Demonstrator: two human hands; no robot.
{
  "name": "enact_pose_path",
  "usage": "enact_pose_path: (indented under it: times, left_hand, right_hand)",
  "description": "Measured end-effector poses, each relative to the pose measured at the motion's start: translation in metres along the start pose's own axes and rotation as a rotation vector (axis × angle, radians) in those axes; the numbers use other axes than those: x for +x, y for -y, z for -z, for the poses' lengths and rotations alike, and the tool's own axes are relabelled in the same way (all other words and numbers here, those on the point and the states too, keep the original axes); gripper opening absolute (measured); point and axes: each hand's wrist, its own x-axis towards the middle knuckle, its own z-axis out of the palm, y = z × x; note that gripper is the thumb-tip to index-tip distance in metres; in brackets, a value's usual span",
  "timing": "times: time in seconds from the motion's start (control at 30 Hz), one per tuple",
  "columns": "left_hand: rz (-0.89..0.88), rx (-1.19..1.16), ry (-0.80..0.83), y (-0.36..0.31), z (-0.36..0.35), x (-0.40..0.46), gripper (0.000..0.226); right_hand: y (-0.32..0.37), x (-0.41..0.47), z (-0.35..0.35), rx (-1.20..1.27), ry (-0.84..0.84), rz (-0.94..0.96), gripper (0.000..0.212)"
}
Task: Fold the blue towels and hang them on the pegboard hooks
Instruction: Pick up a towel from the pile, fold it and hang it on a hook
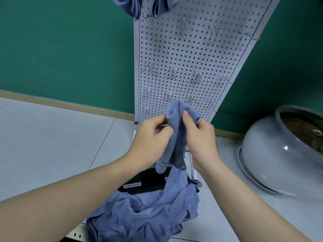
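A blue towel [176, 130] hangs bunched between both hands in front of the white pegboard [188, 55]. My left hand [150, 137] pinches its left fold and my right hand [201, 137] grips its right side, thumb on the cloth. The towel's lower end dangles over a heap of several blue towels [146, 212] in a dark basket below. Two folded blue towels [132, 6] hang from hooks at the pegboard's top edge. Bare metal hooks [183, 23] stand in rows across the board.
A large grey ceramic pot [272, 154] filled with soil sits on the floor at right, close to the pegboard's foot. A green wall stands behind. Light floor tiles [52, 145] spread to the left.
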Motion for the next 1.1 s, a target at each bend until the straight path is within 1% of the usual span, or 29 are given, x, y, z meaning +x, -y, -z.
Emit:
enact_pose_path:
  times: [0.03, 0.1, 0.13, 0.2, 0.23, 0.33, 0.4, 0.43, 0.5, 0.57, 0.63, 0.7, 0.83, 0.9, 1.03, 1.1]
  left_hand:
    - [0.016, -0.05, 0.007, -0.002, -0.001, -0.001, 0.029]
    - [0.039, -0.13, -0.008, -0.006, -0.003, -0.003, 0.043]
    - [0.035, -0.14, -0.014, -0.007, -0.003, -0.003, 0.044]
    - [0.005, -0.117, -0.027, -0.006, -0.005, -0.003, 0.034]
    - [-0.012, -0.095, -0.036, -0.006, -0.005, -0.003, 0.027]
    - [-0.052, -0.038, -0.078, -0.003, -0.002, 0.002, 0.011]
    - [-0.056, -0.007, -0.086, -0.004, 0.001, 0.006, 0.004]
    - [-0.053, 0.016, -0.1, -0.004, 0.002, 0.007, 0.007]
    - [-0.046, 0.048, -0.132, -0.005, 0.005, 0.009, 0.02]
    - [-0.019, 0.045, -0.158, -0.005, 0.007, 0.011, 0.033]
    - [0.028, 0.02, -0.163, -0.007, 0.008, 0.012, 0.039]
    - [0.078, -0.042, -0.106, -0.008, 0.01, 0.014, 0.038]
    - [0.197, -0.1, 0.166, -0.007, 0.015, 0.012, 0.039]
    - [0.217, -0.122, 0.243, -0.003, 0.016, 0.011, 0.033]
    - [0.195, -0.197, 0.211, 0.003, 0.01, 0.008, 0.04]
    - [0.168, -0.191, 0.2, 0.005, 0.004, 0.006, 0.046]
  right_hand:
    - [0.001, 0.001, 0.001, 0.01, -0.006, -0.006, 0.035]
    - [0.004, 0.004, 0.003, 0.028, -0.008, -0.011, 0.037]
    - [0.003, 0.005, 0.004, 0.034, -0.003, -0.007, 0.04]
    - [0.004, 0.005, 0.003, 0.035, -0.002, -0.001, 0.045]
    - [0.004, 0.004, 0.003, 0.031, -0.001, -0.005, 0.044]
    - [0.004, 0.001, 0.003, 0.001, 0.041, -0.012, 0.033]
    - [0.006, -0.001, 0.002, -0.019, 0.074, 0.011, 0.036]
    - [0.008, -0.003, 0.002, -0.036, 0.099, 0.038, 0.043]
    - [0.014, -0.009, 0.001, -0.074, 0.158, 0.104, 0.056]
    - [0.017, -0.016, 0.001, -0.125, 0.206, 0.147, 0.051]
    - [0.019, -0.017, 0.001, -0.136, 0.217, 0.169, 0.044]
    - [0.017, -0.014, 0.003, -0.093, 0.208, 0.185, 0.038]
    - [0.024, -0.01, 0.005, -0.004, 0.225, 0.179, 0.018]
    - [0.028, -0.008, 0.008, 0.02, 0.262, 0.196, 0.016]
    - [0.039, -0.009, 0.011, 0.082, 0.393, 0.244, 0.016]
    - [0.047, -0.01, 0.013, 0.114, 0.412, 0.26, 0.019]
